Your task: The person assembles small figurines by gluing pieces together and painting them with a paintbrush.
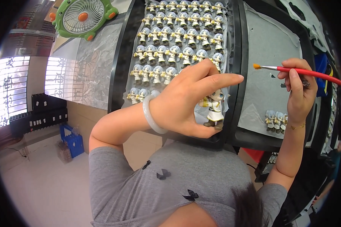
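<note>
My left hand (185, 94), with a pale bangle on its wrist, holds a small painted figurine (215, 109) above the near right corner of a tray. The figurine has pale hair and a white outfit with dark boots. My thumb is at its feet and my index finger reaches out past its head; the other fingers' grip is partly hidden. In my right hand (301, 85) is a red-handled paintbrush (303, 71), its orange-brown bristles pointing left toward the figurine but apart from it. Something small and dark shows by the right fingers, too unclear to name.
Rows of similar figurines (174, 36) stand in the black, lined tray (121, 64). A second lined tray (261, 45) on the right carries several figurines (276, 122) near its front edge. A green animal-shaped fan (83, 17) stands far left; a blue crate (72, 142) is on the floor.
</note>
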The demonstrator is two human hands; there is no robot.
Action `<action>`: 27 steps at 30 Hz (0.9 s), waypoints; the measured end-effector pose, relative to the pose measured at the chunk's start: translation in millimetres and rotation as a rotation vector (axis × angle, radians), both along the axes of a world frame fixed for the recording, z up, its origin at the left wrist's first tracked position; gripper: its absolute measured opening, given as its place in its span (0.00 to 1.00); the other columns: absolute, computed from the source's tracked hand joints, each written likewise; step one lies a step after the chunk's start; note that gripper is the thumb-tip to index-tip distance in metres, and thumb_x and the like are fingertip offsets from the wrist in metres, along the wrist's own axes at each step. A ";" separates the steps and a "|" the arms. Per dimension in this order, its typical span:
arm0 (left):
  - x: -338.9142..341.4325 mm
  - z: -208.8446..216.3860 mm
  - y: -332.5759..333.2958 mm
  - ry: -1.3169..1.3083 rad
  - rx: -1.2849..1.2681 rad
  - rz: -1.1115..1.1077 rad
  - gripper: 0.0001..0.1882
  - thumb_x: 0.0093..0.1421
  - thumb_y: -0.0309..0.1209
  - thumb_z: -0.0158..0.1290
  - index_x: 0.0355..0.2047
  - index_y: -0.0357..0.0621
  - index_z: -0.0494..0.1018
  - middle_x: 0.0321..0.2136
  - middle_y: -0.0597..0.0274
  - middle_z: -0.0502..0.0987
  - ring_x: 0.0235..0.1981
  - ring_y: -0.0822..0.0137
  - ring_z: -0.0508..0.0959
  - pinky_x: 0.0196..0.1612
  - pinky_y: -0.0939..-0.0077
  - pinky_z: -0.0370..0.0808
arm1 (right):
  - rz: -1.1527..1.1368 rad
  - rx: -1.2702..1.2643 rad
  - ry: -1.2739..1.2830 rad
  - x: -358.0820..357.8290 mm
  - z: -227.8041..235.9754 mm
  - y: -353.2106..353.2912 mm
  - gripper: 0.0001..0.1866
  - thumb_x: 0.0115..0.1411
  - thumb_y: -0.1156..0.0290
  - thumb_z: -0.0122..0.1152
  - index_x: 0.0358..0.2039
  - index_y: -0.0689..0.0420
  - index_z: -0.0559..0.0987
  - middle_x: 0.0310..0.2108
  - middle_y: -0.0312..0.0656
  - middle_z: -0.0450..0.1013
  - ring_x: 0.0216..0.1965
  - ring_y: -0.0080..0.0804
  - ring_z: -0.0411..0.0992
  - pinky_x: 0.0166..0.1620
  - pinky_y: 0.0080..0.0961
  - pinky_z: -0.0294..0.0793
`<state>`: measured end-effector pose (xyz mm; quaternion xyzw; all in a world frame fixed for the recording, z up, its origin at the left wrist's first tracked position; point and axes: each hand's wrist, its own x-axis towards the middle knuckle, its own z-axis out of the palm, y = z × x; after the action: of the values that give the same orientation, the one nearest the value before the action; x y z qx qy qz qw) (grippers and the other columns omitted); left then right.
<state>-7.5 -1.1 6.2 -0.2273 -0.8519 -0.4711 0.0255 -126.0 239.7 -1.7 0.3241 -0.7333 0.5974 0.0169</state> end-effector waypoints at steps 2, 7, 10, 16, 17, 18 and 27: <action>0.4 0.8 -0.5 0.096 -0.189 0.043 0.38 0.32 0.38 0.63 0.47 0.41 0.67 0.28 0.60 0.66 0.29 0.61 0.67 0.33 0.71 0.62 | 0.001 0.000 0.010 -0.2 -0.4 -0.5 0.08 0.55 0.75 0.48 0.31 0.63 0.75 0.28 0.38 0.72 0.24 0.16 0.68 0.25 0.10 0.59; 3.6 -0.6 0.5 0.101 -0.395 0.117 0.33 0.30 0.48 0.62 0.35 0.42 0.72 0.21 0.64 0.67 0.25 0.63 0.67 0.29 0.72 0.56 | -0.003 0.019 0.014 2.3 0.2 -1.1 0.09 0.55 0.75 0.48 0.32 0.63 0.75 0.24 0.38 0.72 0.21 0.13 0.64 0.22 0.09 0.55; 5.4 -4.2 -0.1 0.076 -0.413 0.139 0.30 0.29 0.52 0.61 0.28 0.43 0.73 0.19 0.64 0.69 0.23 0.64 0.68 0.29 0.73 0.55 | 0.027 -0.010 -0.060 4.5 -0.3 -0.7 0.09 0.55 0.75 0.46 0.32 0.64 0.75 0.22 0.39 0.72 0.19 0.12 0.62 0.22 0.09 0.54; 6.0 -9.1 2.4 0.070 -0.467 0.184 0.32 0.29 0.61 0.57 0.15 0.40 0.71 0.12 0.59 0.69 0.20 0.59 0.72 0.32 0.70 0.61 | 0.381 -0.191 -0.093 19.8 6.1 -15.7 0.11 0.54 0.71 0.48 0.32 0.64 0.75 0.22 0.39 0.72 0.19 0.18 0.61 0.21 0.12 0.54; 5.5 -9.5 2.5 0.046 -0.495 0.177 0.32 0.29 0.61 0.57 0.15 0.40 0.71 0.12 0.58 0.70 0.19 0.59 0.73 0.32 0.69 0.62 | 0.465 -0.109 0.003 21.6 8.3 -20.5 0.09 0.50 0.72 0.50 0.30 0.61 0.76 0.23 0.39 0.73 0.20 0.22 0.63 0.22 0.16 0.58; 5.2 -10.9 2.7 0.041 -0.493 0.178 0.32 0.29 0.61 0.57 0.15 0.40 0.71 0.12 0.58 0.70 0.19 0.59 0.73 0.32 0.69 0.62 | 0.466 -0.108 -0.002 26.6 8.8 -27.6 0.09 0.50 0.72 0.50 0.30 0.61 0.76 0.23 0.39 0.73 0.20 0.22 0.63 0.22 0.16 0.58; -5.9 -26.2 -22.7 -0.204 -0.367 0.014 0.27 0.37 0.36 0.63 0.40 0.43 0.70 0.34 0.55 0.73 0.39 0.55 0.73 0.42 0.68 0.69 | -0.009 -0.137 -0.112 -17.6 0.3 12.6 0.12 0.59 0.69 0.44 0.33 0.61 0.76 0.22 0.36 0.71 0.18 0.13 0.61 0.20 0.09 0.53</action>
<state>-13.4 -23.8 -20.0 -0.1731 -0.9231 -0.3286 -0.0994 -143.6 252.3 -1.4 0.2848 -0.6919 0.6635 0.0007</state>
